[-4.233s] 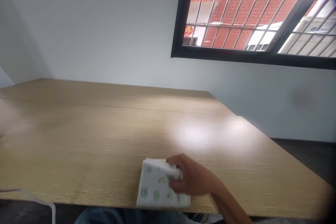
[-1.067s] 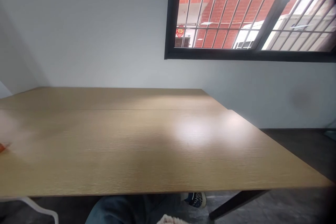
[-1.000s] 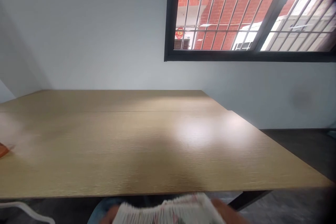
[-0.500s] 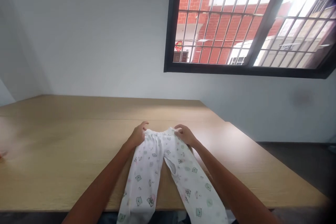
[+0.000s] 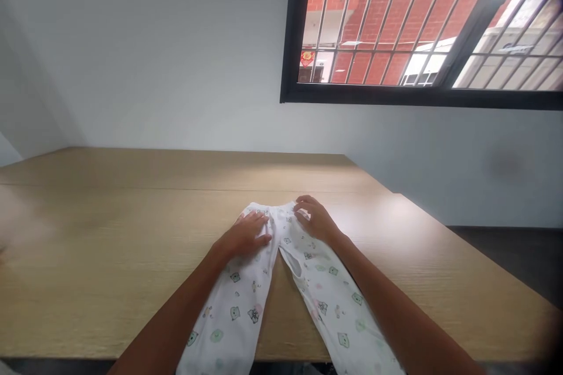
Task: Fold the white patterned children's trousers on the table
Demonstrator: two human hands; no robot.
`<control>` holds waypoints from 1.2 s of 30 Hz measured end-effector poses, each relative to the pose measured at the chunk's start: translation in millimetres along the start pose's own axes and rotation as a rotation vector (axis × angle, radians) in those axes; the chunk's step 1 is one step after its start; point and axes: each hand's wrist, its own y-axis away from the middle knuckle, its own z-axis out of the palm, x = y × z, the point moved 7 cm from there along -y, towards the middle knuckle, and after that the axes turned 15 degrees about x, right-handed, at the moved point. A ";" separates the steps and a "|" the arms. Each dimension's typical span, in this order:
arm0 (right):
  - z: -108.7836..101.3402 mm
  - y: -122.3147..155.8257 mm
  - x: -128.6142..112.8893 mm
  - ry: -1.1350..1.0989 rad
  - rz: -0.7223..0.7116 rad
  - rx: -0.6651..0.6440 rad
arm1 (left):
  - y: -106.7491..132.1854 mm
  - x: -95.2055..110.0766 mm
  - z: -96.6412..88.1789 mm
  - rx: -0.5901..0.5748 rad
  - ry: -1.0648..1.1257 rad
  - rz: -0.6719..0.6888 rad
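Trousers (image 5: 323, 293), white with small green and pink printed figures, spread out on a pale wooden table (image 5: 145, 240). Waistband (image 5: 273, 209) at the far end, away from the wearer of the camera; legs apart in an upside-down V, reaching past the near table edge and cut off at the bottom of view.

Left hand (image 5: 248, 234) palm down on the upper part of the left-side leg, just below the waistband, fingers loosely extended, thumb apart; apparently nothing gripped, only cloth underneath. Right hand (image 5: 316, 220) at the opposite corner of the waistband, fingers bent and partly open over the fabric; impossible to tell pinching from mere resting.

By judgement, laying-out largely done: garment opened lengthwise, waistband roughly straight, both legs separated. Less settled: a loose, gaping fold (image 5: 294, 263) along the inner edge of the right-side leg, slight rumpling below the waistband, lower ends off the table. Neither leg laid over the other, no crosswise fold made. Apparently left: smoothing of those loose places.

Beyond the table, a plain grey-white wall (image 5: 176, 58) and a dark-framed, barred window (image 5: 373, 92).
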 end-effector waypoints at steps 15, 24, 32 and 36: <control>34.7 1.3 1.9 0.150 -0.130 -0.369 | -13.7 -31.0 -3.7 0.114 0.037 0.088; 15.0 2.1 36.1 0.359 0.050 -0.263 | -1.6 -10.9 -31.5 0.095 0.134 0.065; 8.2 7.3 33.1 0.408 -0.030 -0.303 | 6.1 -12.0 -2.2 -0.023 0.072 0.063; 12.7 10.6 28.5 0.426 -0.063 -0.395 | 7.2 -44.4 -19.1 -0.055 0.085 0.009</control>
